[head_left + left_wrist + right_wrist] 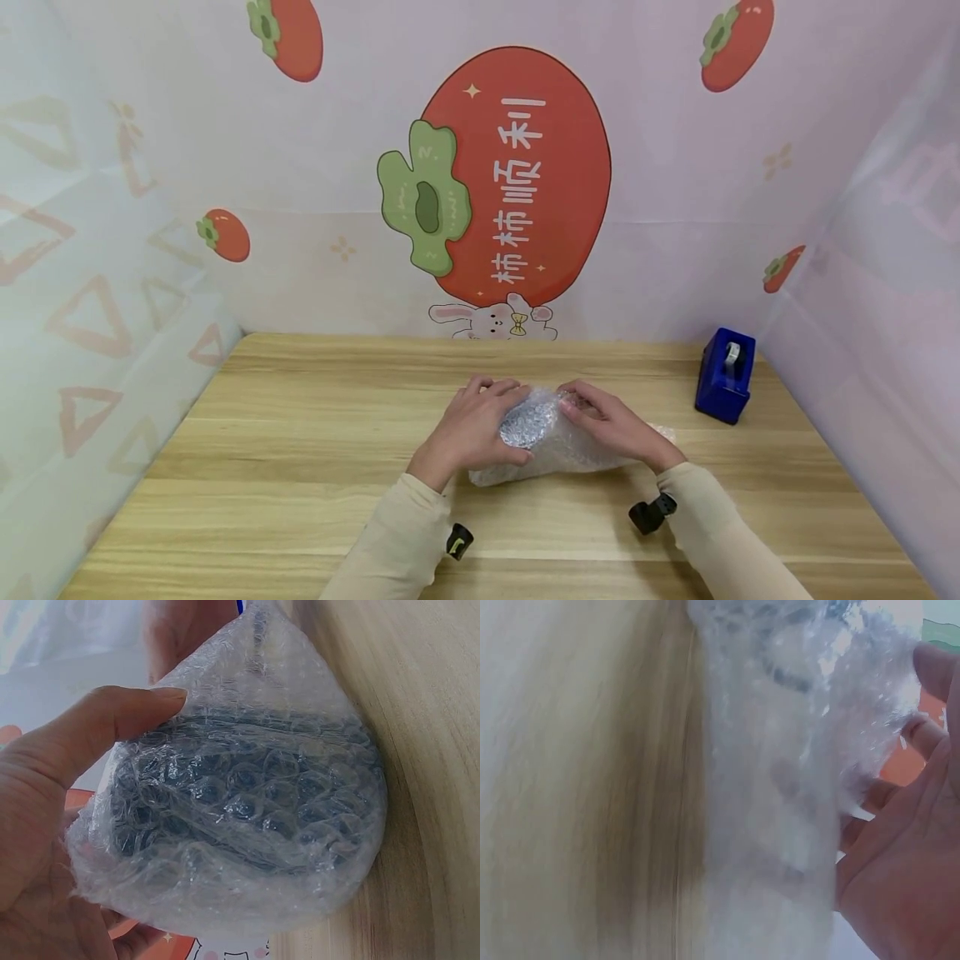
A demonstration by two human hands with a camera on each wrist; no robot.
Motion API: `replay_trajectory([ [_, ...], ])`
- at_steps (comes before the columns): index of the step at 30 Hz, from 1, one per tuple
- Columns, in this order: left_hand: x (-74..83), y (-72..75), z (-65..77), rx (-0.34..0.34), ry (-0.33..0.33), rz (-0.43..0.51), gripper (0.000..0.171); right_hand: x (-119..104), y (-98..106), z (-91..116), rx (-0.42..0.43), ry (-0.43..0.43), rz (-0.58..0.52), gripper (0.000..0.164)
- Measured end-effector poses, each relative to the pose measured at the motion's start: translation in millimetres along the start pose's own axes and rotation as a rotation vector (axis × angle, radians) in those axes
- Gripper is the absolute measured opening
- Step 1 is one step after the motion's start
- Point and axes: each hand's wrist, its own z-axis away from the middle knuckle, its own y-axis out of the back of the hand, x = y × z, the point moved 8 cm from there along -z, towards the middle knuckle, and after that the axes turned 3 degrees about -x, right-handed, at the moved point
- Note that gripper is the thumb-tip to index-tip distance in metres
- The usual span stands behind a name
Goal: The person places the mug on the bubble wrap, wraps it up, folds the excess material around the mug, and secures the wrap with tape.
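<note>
Left hand (472,427) was like half open, thumb and fingers curved round the left end of a bubble-wrapped bundle (527,425) mid-table; right hand (617,427), loosely curled, pinched it farther right. Blue tape dispenser (722,385) sat far right.

- Left forearm (393,537) slants up and right, sleeved to the wrist.
- Left hand (474,429) curved, thumb (512,454) parted from its fingers (495,386).
- Right forearm (723,533), also sleeved, slants up and left.
- Right hand (621,427) points leftward, fingers bent.
</note>
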Motion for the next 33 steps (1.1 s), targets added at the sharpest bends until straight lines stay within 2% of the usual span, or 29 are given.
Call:
replay_trajectory([
  [9, 0.9, -1.1, -0.1, 0.003, 0.002, 0.008, 0.088, -6, -5, -14, -0.026, -0.094, -0.118, 0.016],
  [19, 1.1, -1.6, 0.2, 0.005, 0.012, 0.007, 0.088, -7, -9, -16, -0.113, -0.158, -0.157, 0.015],
  [23, 1.1, -1.6, 0.3, 0.009, 0.015, 0.011, 0.087, -9, -9, -16, -0.147, -0.178, -0.114, 0.015],
  [29, 2.0, -2.7, 0.4, 0.019, 0.009, -0.004, 0.088, -14, -5, -18, -0.122, -0.146, 0.01, 0.014],
  [33, 2.2, -3.3, 0.9, 0.023, 0.008, -0.018, 0.088, -17, -4, -17, -0.116, -0.136, 0.106, 0.02],
])
